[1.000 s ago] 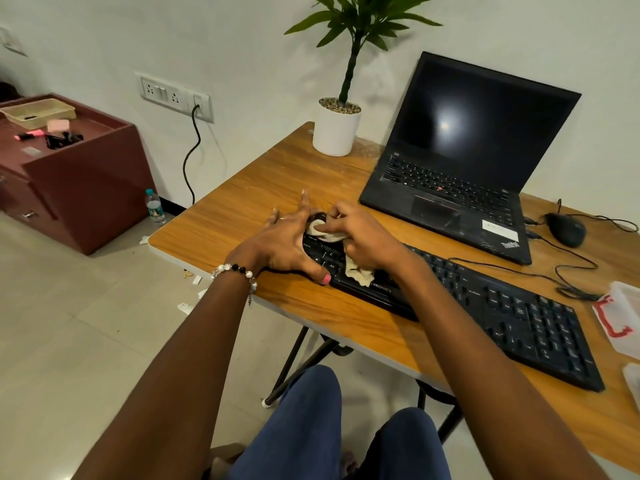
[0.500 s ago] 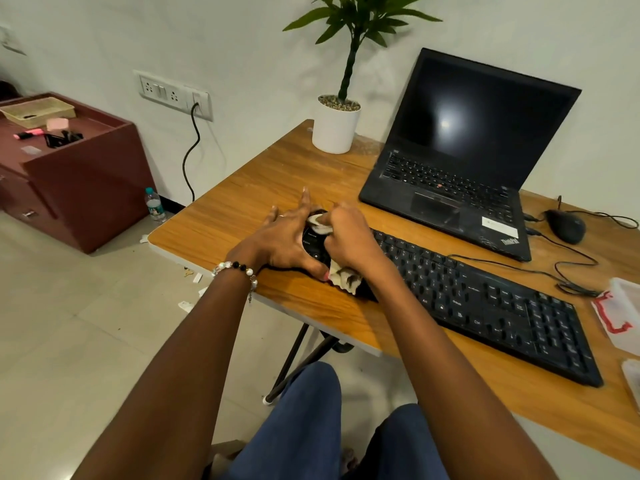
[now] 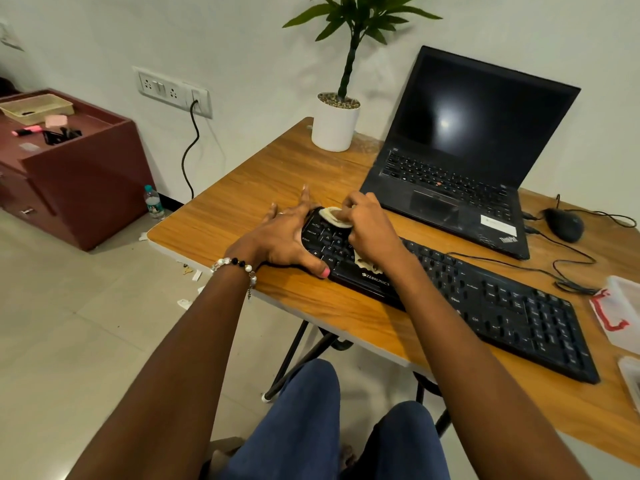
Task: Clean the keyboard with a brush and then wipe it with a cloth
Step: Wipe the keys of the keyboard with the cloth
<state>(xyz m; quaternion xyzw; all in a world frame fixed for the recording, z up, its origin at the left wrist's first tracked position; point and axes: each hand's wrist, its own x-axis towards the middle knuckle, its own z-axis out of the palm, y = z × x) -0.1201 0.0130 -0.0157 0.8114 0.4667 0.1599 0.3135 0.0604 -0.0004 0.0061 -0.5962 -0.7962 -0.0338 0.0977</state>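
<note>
your right hand (image 3: 372,233) has its fingers curled around a pale cloth (image 3: 332,216), bunched so that one fold pokes out past the knuckles at the top and another frayed edge shows below the heel of the hand. the cloth is pressed onto the upper left corner of the black keyboard (image 3: 485,299), over the first columns of keys. your left hand (image 3: 284,237) lies spread and relaxed, fingers straight, with the fingertips on the wooden table (image 3: 242,216) beyond the keyboard's left end and the thumb laid along the keyboard's near left edge, bracing it; a ring sits on one finger and a beaded bracelet (image 3: 235,266) circles the wrist.

the keyboard lies slanted across the table, its left end under your hands and its number pad toward the right edge of the view. just behind it an open laptop (image 3: 460,157) stands with a dark screen. a white pot with a green plant (image 3: 336,123) stands at the table's far corner, left of the laptop. a black mouse (image 3: 564,223) rests to the right of the laptop, its cable looping toward the keyboard. a clear plastic container (image 3: 623,313) with red marking sits at the right edge.

to the left, on the floor, a dark red cabinet (image 3: 79,188) carries a tray and small items, and a water bottle (image 3: 154,202) stands beside it.
</note>
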